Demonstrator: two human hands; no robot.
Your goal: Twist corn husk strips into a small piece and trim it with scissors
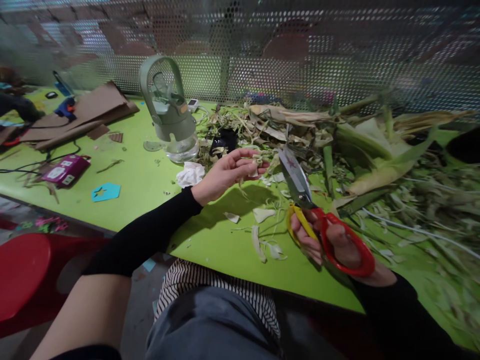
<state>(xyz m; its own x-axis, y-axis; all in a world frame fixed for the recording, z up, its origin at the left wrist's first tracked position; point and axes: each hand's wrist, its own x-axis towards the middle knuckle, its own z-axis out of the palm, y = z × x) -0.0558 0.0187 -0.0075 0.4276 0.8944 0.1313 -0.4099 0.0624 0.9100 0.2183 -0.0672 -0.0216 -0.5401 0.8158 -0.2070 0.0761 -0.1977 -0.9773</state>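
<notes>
My left hand (pixel 233 171) is above the table, its fingers curled round a small pale scrap of corn husk (pixel 255 169) at the fingertips. My right hand (pixel 339 245) grips a large pair of scissors (pixel 298 180) by the red and yellow handles. The blades look closed or nearly so and point up and away, just right of my left fingertips. Below them, cut husk pieces (pixel 263 215) and thin strands lie on the green table (pixel 217 240). Behind my left hand is a black shiny object (pixel 224 141), partly covered by shreds.
A heap of corn husks (pixel 375 145) spreads along the back and right. A lidded water bottle (pixel 174 117) stands behind a crumpled tissue (pixel 190 174). To the left are cardboard (pixel 84 112), a purple box (pixel 66 170) with a cable, and a blue tag (pixel 105 192). A red stool (pixel 26 275) is below.
</notes>
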